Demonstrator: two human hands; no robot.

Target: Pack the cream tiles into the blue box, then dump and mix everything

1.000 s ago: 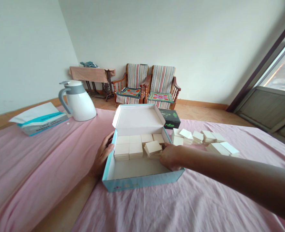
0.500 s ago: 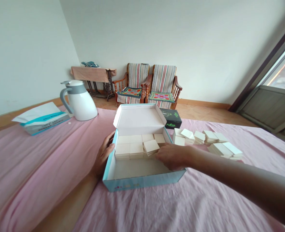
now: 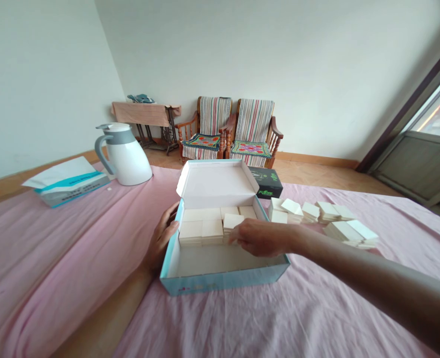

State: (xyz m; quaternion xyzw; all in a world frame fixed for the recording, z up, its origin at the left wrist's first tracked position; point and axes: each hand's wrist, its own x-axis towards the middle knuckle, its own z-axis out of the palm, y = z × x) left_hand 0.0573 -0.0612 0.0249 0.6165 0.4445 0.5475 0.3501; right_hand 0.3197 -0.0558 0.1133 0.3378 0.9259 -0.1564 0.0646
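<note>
Pale blue cardboard box (image 3: pixel 223 281), lid open, on pink-clothed desk (image 3: pixel 74 248). Right hand (image 3: pixel 259 237): grip narrow, pinching stack of cream square cards (image 3: pixel 232 221) inside box. Left hand (image 3: pixel 162 238): grip wide, flat against box's left wall.

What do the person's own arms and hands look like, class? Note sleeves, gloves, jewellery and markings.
Both are bare. The left hand and right hand wear no gloves, and no ring shows. The left forearm and right forearm carry no sleeve, watch or bracelet as far as the picture's edge. No markings are visible.
</note>
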